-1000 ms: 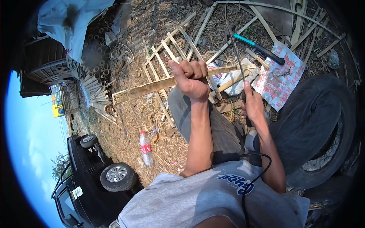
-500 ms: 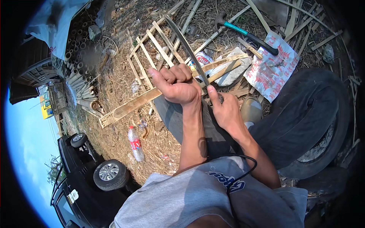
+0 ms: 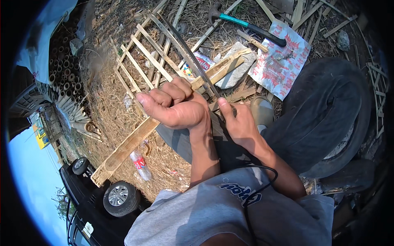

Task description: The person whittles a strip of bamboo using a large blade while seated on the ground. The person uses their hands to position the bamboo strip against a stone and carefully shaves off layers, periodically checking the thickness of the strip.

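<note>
My left hand is closed in a fist around a pale split bamboo slat. One end of the slat slants toward the lower left, and the other reaches past my fist over a stone. Wrapped round the handle end of a long, dark machete is my right hand, its thumb up against the base of the blade. The blade points up and to the left and crosses over the slat just right of my left fist. Whether its edge touches the slat, I cannot tell. My fingers mostly hide the machete's handle.
A lattice of bamboo slats lies ahead. Beyond the stone are a hammer and a red-and-white printed sheet. A plastic bottle lies on dry straw at left. A tire is at right, a black vehicle lower left.
The slat has tilted more steeply, its left end swinging down toward the bottle. My left fist has moved left and lower with it. The whole view has shifted slightly.
</note>
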`<state>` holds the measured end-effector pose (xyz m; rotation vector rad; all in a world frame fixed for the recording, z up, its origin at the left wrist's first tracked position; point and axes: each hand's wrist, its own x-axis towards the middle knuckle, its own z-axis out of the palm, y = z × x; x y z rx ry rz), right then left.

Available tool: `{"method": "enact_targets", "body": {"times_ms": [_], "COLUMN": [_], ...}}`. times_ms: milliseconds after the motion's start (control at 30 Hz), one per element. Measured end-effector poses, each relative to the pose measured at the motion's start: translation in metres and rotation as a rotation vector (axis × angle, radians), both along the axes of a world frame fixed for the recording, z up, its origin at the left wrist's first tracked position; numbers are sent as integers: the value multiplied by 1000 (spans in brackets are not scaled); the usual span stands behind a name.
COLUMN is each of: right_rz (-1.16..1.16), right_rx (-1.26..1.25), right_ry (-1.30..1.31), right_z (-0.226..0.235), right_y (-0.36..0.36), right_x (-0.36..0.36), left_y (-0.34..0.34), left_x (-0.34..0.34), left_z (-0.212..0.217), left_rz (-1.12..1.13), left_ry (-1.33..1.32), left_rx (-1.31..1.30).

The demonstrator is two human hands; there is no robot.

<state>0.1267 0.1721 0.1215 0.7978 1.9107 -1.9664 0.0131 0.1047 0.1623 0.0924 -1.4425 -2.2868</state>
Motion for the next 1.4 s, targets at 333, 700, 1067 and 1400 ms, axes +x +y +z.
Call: {"method": "enact_targets", "body": {"times_ms": [333, 700, 1067, 1400], "right_rz": [24, 49, 20, -35], "right_rx": [74, 128, 61, 61], "right_ry": [71, 36, 24, 55], "right_z": [-21, -20, -13, -16], "right_y": [-38, -23, -5, -5], "right_x": [-10, -5, -6, 3], "left_y": [-45, -36, -14, -9], "left_x": [-11, -3, -6, 7], "left_z": [-9, -7, 0, 8], "left_rz": [96, 5, -67, -132], "left_ry": [-56, -1, 68, 108], "left_rx": [-24, 9, 23, 100]}}
